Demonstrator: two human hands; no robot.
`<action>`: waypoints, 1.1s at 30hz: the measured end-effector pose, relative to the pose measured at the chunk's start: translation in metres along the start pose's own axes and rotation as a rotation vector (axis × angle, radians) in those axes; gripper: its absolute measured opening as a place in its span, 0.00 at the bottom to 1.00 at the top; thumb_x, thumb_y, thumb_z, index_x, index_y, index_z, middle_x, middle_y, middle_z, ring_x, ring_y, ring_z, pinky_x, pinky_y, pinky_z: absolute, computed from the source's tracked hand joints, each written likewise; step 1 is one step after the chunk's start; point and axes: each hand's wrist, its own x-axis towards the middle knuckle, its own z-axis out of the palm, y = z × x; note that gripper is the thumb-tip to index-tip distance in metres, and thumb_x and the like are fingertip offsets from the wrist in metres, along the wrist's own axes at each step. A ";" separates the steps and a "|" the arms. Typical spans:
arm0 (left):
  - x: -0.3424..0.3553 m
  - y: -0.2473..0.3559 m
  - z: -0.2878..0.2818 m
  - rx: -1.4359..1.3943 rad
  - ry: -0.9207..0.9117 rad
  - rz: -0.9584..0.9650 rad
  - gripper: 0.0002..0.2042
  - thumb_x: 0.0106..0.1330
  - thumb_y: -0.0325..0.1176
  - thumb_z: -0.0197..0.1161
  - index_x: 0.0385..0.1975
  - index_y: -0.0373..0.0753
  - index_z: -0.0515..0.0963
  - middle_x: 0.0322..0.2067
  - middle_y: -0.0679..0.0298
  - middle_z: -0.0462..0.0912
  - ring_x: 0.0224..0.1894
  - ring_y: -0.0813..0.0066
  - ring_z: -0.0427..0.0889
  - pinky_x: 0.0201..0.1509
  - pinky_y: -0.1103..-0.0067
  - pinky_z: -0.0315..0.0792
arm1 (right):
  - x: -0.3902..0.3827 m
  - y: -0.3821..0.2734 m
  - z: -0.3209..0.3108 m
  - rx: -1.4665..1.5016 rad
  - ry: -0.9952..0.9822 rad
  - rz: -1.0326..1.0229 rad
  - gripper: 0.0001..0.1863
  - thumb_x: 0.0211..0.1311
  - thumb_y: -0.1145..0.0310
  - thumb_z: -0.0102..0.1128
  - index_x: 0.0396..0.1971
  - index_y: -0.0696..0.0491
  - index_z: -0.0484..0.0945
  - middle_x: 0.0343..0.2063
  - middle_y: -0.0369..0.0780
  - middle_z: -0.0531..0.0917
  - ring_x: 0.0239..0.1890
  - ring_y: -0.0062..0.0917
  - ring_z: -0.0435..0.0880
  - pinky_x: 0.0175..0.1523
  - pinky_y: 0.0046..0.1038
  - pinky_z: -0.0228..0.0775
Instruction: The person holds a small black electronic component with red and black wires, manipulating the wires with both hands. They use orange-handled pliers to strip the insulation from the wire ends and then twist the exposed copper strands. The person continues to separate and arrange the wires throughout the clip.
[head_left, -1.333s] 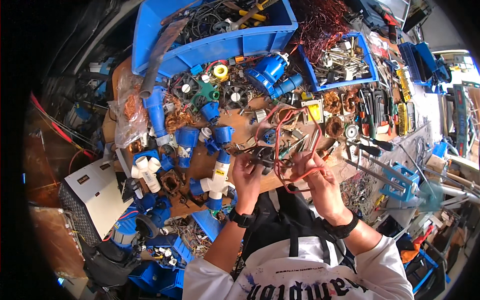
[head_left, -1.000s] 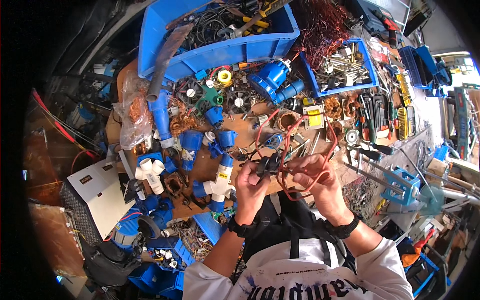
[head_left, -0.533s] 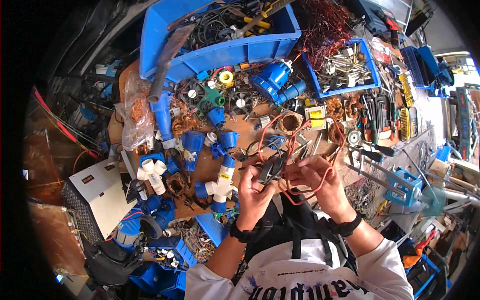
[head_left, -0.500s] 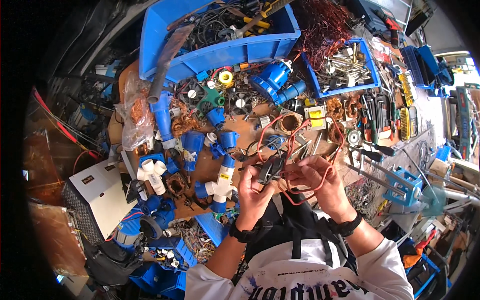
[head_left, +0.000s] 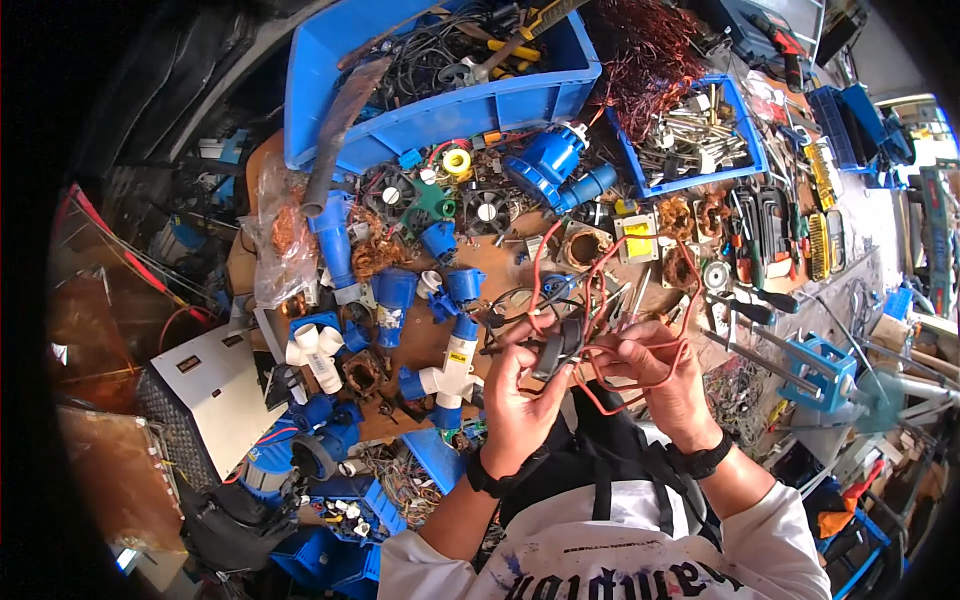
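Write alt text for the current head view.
A person's left hand grips a black part and the right hand a looped red cable, above a cluttered wooden bench. Beyond stand a large blue bin and a smaller blue tray of metal parts.

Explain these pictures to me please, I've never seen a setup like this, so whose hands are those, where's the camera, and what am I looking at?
There is no machine here: a person works with two bare hands. The view comes from the left of two wide fisheye cameras worn on the head, looking down, so straight edges bend near the rim. The left hand holds a small black part; the right hand holds looped red wire. Whether the two are joined is hard to tell. On the brown table lie small fans, a blue-and-white branched connector and many other parts. Beyond is a large blue bin with dark cables.
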 end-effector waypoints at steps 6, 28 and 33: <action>0.001 0.019 0.006 0.203 0.073 0.119 0.14 0.52 0.17 0.67 0.26 0.35 0.65 0.47 0.47 0.78 0.49 0.59 0.79 0.52 0.71 0.71 | 0.004 0.000 -0.003 0.145 0.049 0.083 0.06 0.65 0.72 0.57 0.38 0.57 0.74 0.37 0.46 0.83 0.37 0.30 0.85 0.44 0.29 0.80; -0.003 -0.006 -0.023 0.075 0.203 -0.030 0.10 0.57 0.16 0.63 0.32 0.34 0.69 0.45 0.57 0.80 0.42 0.76 0.80 0.46 0.80 0.74 | -0.011 0.024 -0.054 0.037 0.294 0.103 0.25 0.62 0.70 0.54 0.59 0.58 0.65 0.50 0.39 0.75 0.51 0.24 0.75 0.59 0.29 0.64; 0.001 -0.026 -0.028 0.011 0.214 -0.140 0.09 0.57 0.16 0.65 0.33 0.32 0.71 0.41 0.58 0.81 0.40 0.79 0.79 0.47 0.81 0.73 | -0.010 0.069 -0.098 0.037 0.486 0.233 0.20 0.62 0.70 0.53 0.54 0.56 0.69 0.48 0.36 0.77 0.50 0.23 0.75 0.53 0.29 0.66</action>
